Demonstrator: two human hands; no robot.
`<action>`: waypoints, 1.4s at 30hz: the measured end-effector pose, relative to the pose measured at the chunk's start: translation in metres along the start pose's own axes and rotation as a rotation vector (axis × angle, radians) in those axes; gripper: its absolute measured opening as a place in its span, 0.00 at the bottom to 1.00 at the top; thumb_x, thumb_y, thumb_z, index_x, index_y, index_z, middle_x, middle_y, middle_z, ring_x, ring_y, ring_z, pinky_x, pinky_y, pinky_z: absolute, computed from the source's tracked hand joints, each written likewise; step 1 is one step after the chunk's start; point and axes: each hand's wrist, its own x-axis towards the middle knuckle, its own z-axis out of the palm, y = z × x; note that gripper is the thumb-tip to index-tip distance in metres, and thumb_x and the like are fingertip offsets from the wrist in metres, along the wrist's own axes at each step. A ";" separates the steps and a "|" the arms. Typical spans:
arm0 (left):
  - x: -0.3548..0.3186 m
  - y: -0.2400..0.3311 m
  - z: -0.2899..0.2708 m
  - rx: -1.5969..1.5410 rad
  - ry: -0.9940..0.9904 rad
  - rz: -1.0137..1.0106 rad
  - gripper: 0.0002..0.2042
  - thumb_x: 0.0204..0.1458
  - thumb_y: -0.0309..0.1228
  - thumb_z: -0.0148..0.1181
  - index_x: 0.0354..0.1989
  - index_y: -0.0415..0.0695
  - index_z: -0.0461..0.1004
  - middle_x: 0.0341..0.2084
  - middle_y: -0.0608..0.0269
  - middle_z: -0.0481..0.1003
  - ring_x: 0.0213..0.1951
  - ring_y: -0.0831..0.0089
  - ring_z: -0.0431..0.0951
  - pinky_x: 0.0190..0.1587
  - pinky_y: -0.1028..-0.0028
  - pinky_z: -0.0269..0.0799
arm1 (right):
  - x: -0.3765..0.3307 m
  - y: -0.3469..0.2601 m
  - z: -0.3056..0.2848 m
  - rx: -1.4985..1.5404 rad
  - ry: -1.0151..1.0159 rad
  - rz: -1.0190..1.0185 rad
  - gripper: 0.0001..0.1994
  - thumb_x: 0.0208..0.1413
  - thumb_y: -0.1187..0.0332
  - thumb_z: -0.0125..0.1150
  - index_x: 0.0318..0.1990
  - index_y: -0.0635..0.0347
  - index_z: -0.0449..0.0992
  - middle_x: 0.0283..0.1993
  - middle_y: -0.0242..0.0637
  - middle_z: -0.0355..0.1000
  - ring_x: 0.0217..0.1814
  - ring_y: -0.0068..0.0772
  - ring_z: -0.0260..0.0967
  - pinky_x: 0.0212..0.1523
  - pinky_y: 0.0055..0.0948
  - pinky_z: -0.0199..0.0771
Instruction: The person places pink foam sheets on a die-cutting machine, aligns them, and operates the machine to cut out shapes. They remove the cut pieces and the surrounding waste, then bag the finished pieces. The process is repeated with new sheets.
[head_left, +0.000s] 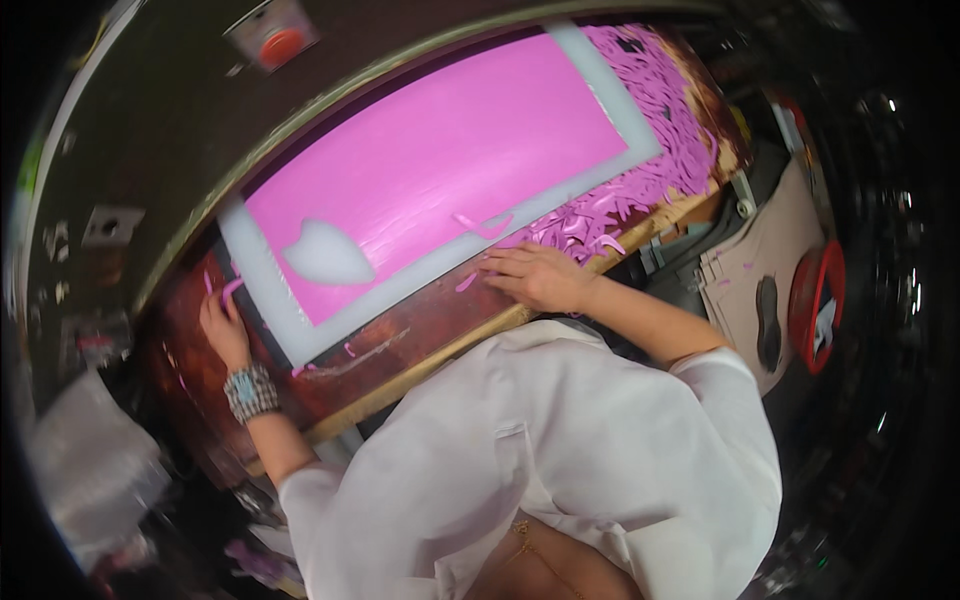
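A large pink sheet (440,150) lies on a white board (420,290) on the dark red bench. Near the sheet's left end a white, pointed, rounded patch (330,252) shows; whether it is a hole or a separate piece is unclear. My left hand (222,330) is beside the board's left edge, its fingers bent around thin pink strips (232,289). My right hand (542,277) rests at the board's near edge, fingers stretched out and palm down, next to a heap of curved pink offcuts (580,228). One loose strip (482,226) crosses onto the sheet's near border.
More pink offcuts (665,120) cover the bench's right end. Behind the board stands a dark machine body (180,90) with a red button (282,46). Beige sheets (760,250), a dark sole-shaped piece (768,322) and a red basin (815,305) are at right. Clear plastic (95,460) lies at left.
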 end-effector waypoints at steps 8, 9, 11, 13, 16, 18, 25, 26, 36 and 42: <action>-0.037 0.014 -0.024 0.102 0.138 -0.203 0.07 0.52 0.27 0.62 0.33 0.36 0.73 0.33 0.49 0.76 0.39 0.55 0.75 0.45 0.64 0.72 | -0.066 0.053 -0.039 -0.219 0.097 -0.055 0.06 0.36 0.65 0.61 0.21 0.55 0.76 0.49 0.35 0.72 0.55 0.35 0.68 0.57 0.40 0.65; -0.045 0.030 -0.036 -0.211 0.142 -0.381 0.05 0.53 0.25 0.60 0.34 0.37 0.72 0.32 0.52 0.76 0.37 0.61 0.76 0.42 0.67 0.73 | -0.073 0.060 -0.044 -0.202 0.118 -0.042 0.06 0.36 0.64 0.62 0.21 0.55 0.76 0.48 0.35 0.72 0.55 0.35 0.67 0.57 0.40 0.65; -0.056 0.079 -0.056 -0.583 0.137 -0.537 0.03 0.54 0.21 0.57 0.35 0.38 0.71 0.33 0.58 0.76 0.33 0.71 0.77 0.36 0.73 0.74 | -0.089 0.077 -0.053 -0.168 0.147 -0.012 0.08 0.34 0.62 0.63 0.21 0.55 0.76 0.48 0.34 0.72 0.54 0.36 0.67 0.57 0.40 0.65; -0.073 0.154 -0.073 -0.698 0.134 -0.374 0.03 0.55 0.19 0.55 0.36 0.38 0.71 0.35 0.59 0.76 0.31 0.76 0.76 0.34 0.75 0.74 | -0.106 0.097 -0.064 -0.190 0.168 0.006 0.09 0.36 0.62 0.64 0.25 0.55 0.77 0.46 0.33 0.72 0.53 0.38 0.67 0.57 0.41 0.65; -0.104 0.292 -0.074 -0.977 -0.178 -0.420 0.06 0.53 0.19 0.58 0.39 0.40 0.74 0.35 0.62 0.76 0.35 0.76 0.77 0.38 0.77 0.73 | -0.129 0.127 -0.077 -0.143 0.305 -0.026 0.08 0.39 0.65 0.64 0.29 0.56 0.76 0.44 0.33 0.72 0.52 0.39 0.68 0.54 0.41 0.68; -0.115 0.375 -0.057 -0.743 -0.372 -0.110 0.15 0.52 0.24 0.63 0.49 0.38 0.74 0.39 0.57 0.77 0.41 0.69 0.77 0.43 0.73 0.73 | -0.143 0.145 -0.085 -0.179 0.323 0.035 0.08 0.39 0.67 0.64 0.28 0.56 0.75 0.43 0.33 0.72 0.51 0.40 0.68 0.51 0.42 0.70; -0.112 0.539 -0.024 -0.617 -0.427 0.112 0.32 0.44 0.31 0.70 0.58 0.34 0.65 0.47 0.44 0.68 0.48 0.46 0.71 0.47 0.59 0.70 | -0.201 0.194 -0.121 0.018 0.542 0.424 0.05 0.46 0.73 0.66 0.31 0.61 0.78 0.44 0.39 0.74 0.50 0.44 0.69 0.50 0.39 0.70; -0.112 0.556 -0.021 -0.630 -0.433 0.098 0.35 0.43 0.32 0.71 0.59 0.32 0.62 0.47 0.42 0.67 0.48 0.45 0.70 0.48 0.58 0.70 | -0.207 0.198 -0.124 0.031 0.573 0.456 0.05 0.46 0.74 0.66 0.32 0.62 0.78 0.45 0.40 0.75 0.50 0.44 0.69 0.50 0.38 0.70; -0.102 0.647 0.010 -0.764 -0.492 0.213 0.49 0.40 0.30 0.72 0.66 0.27 0.45 0.46 0.38 0.63 0.45 0.43 0.70 0.45 0.59 0.71 | -0.191 0.255 -0.140 0.183 0.815 0.581 0.06 0.47 0.74 0.66 0.34 0.62 0.80 0.45 0.40 0.76 0.49 0.43 0.71 0.51 0.35 0.69; -0.079 0.693 0.020 -0.856 -0.577 0.401 0.46 0.43 0.26 0.69 0.68 0.30 0.46 0.45 0.40 0.62 0.43 0.46 0.71 0.42 0.61 0.72 | -0.113 0.330 -0.146 0.005 0.694 0.510 0.14 0.50 0.64 0.64 0.42 0.61 0.80 0.50 0.42 0.75 0.57 0.47 0.67 0.60 0.41 0.63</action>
